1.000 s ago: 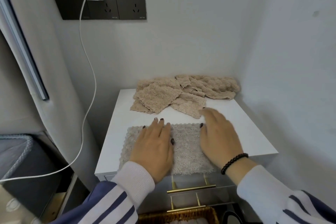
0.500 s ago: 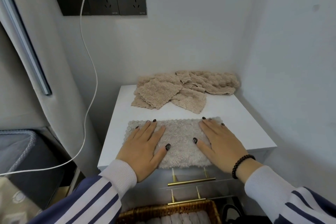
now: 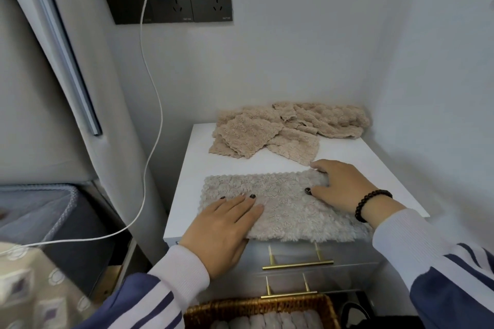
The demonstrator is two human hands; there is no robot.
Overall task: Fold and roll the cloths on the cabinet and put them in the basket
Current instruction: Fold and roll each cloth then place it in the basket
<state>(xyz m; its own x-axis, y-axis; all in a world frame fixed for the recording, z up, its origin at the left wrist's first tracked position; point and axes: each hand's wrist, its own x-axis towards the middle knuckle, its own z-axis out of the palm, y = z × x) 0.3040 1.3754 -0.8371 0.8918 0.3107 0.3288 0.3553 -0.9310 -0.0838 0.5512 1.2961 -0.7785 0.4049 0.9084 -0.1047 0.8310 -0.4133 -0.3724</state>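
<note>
- The grey cloth lies as a folded strip along the front of the white cabinet top, its near edge hanging slightly over the front lip.
- The left hand rests flat on the strip's near-left part, fingers straight and close together, pinning it rather than gripping it.
- The right hand sits at the strip's right end; its fingers are curled over the far-right corner and the thumb lies on the pile. It appears to be taking hold of that end, though the fingertips are partly hidden.
- Judgement: the fold on this cloth looks done; rolling has not begun and would probably start from the right end.
- The pile of beige cloths sits crumpled at the back of the cabinet top, touching the rear wall, neither folded nor rolled.
- The wicker basket stands below the drawers at the frame's lower edge. Several pale rolled cloths already lie in it side by side.
- Judgement: the task is partway through; the grey cloth and the beige pile are left.
</note>
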